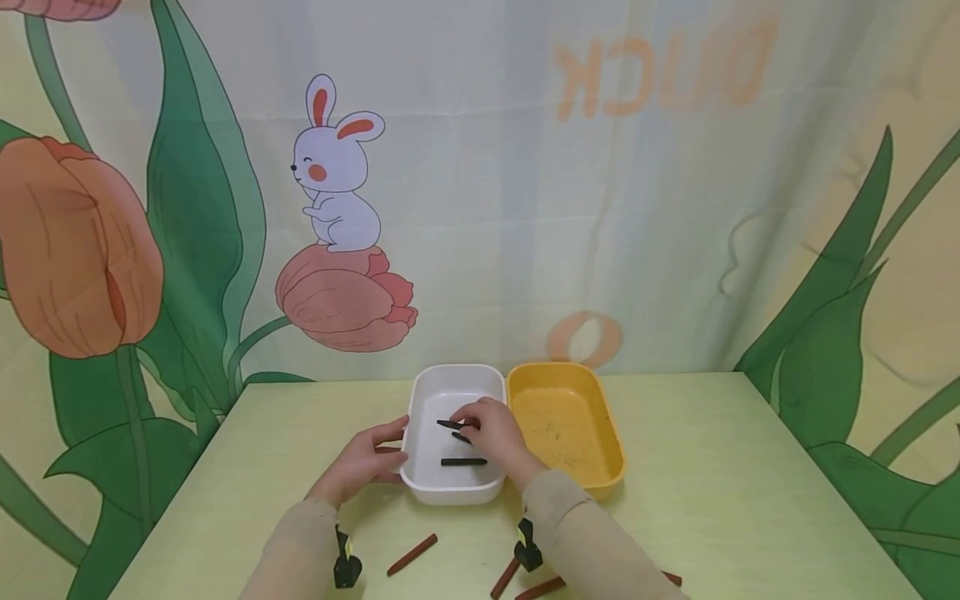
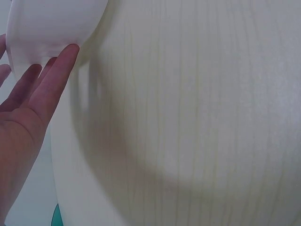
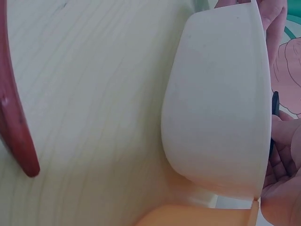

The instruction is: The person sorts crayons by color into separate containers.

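Over the white tray (image 1: 453,496), my right hand (image 1: 491,433) pinches a black crayon (image 1: 450,424) between thumb and fingers. In the right wrist view, part of this black crayon (image 3: 275,102) shows above the tray's rim. A second black crayon (image 1: 461,437) is just under the fingers, partly hidden by them; whether it is touched I cannot tell. Nearer the tray's front lies a third black crayon (image 1: 463,462). My left hand (image 1: 363,458) touches the tray's left side, and its fingers (image 2: 56,84) are extended against the outer wall in the left wrist view.
A yellow tray (image 1: 618,454) with small marks on its floor stands against the white tray's right side. Several reddish-brown crayons, one of them a crayon (image 1: 412,554) at front left, lie on the pale table (image 1: 697,467). A printed curtain (image 1: 480,208) hangs behind.
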Tool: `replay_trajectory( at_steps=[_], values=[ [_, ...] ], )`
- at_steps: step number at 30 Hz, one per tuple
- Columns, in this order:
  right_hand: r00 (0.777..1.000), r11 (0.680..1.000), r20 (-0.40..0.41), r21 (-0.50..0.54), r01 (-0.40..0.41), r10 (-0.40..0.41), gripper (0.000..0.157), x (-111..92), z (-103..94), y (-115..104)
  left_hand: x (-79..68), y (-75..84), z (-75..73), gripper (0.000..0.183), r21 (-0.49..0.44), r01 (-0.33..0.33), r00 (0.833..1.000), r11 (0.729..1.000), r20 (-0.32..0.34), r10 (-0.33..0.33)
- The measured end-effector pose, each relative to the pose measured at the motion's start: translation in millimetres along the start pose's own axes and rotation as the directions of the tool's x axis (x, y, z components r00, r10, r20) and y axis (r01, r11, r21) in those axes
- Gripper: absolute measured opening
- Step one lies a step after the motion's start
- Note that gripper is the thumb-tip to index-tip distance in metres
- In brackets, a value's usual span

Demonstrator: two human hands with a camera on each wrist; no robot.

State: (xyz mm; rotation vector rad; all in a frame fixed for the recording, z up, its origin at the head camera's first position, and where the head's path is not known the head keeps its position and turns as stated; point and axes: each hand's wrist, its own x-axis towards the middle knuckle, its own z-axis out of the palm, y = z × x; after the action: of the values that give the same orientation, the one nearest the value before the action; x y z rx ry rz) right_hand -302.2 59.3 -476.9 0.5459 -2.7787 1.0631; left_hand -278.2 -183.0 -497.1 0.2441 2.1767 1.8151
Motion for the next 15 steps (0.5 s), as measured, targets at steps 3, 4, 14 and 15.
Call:
replay_trajectory(
  at_steps=[3,4,14,15],
  values=[
    [1.000,1.000,-0.004,0.001,0.005,-0.005,0.015,-1,0.0,-1,-0.4,-0.2,0.5,0.064,0.004,0.000,1.000,1.000,0.000,0.000],
    [1.000,1.000,-0.007,0.005,0.010,-0.010,0.016,-2,-0.1,-1,-0.5,-0.5,0.5,0.064,0.005,0.000,1.000,1.000,0.000,0.000],
    [0.998,0.994,-0.033,0.086,0.060,-0.058,0.017,-13,-13.8,-2,-2.1,-1.2,-1.3,0.065,-0.009,-0.023,0.999,1.000,0.026,0.023],
    [0.998,0.994,-0.035,0.090,0.063,-0.060,0.018,-14,-15.8,-3,-2.1,-0.9,-1.5,0.065,-0.012,-0.025,0.999,1.000,0.028,0.025]
  ],
)
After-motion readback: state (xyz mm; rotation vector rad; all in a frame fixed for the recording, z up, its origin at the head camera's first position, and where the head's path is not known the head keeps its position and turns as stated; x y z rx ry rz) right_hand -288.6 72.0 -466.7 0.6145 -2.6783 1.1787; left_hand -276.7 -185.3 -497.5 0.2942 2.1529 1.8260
